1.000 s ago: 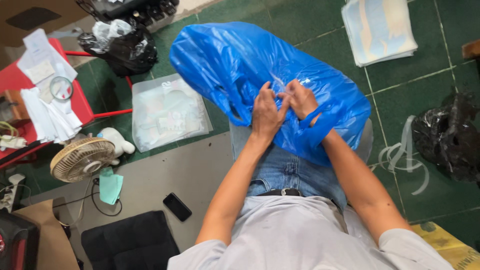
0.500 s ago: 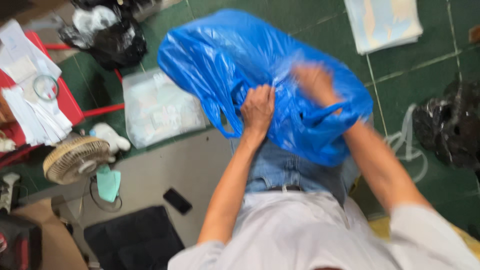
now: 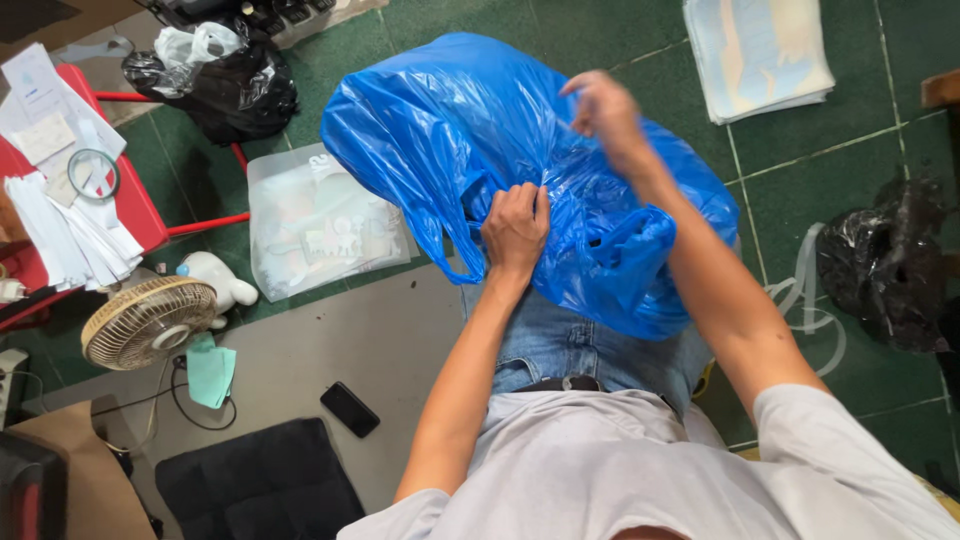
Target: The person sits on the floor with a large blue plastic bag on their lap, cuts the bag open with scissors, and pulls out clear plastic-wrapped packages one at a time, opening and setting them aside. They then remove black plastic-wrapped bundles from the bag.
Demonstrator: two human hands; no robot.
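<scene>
One blue bag (image 3: 450,130) lies on the lap. The left hand (image 3: 516,226) clenches its plastic; the right hand (image 3: 605,108), above it, pinches a fold. Two black bags (image 3: 235,90) flank it.

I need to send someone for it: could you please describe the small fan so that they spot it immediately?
Start at the red table on the left. Just below it, the fan lies on the floor, its round beige grille facing up, white base beside it.
</scene>
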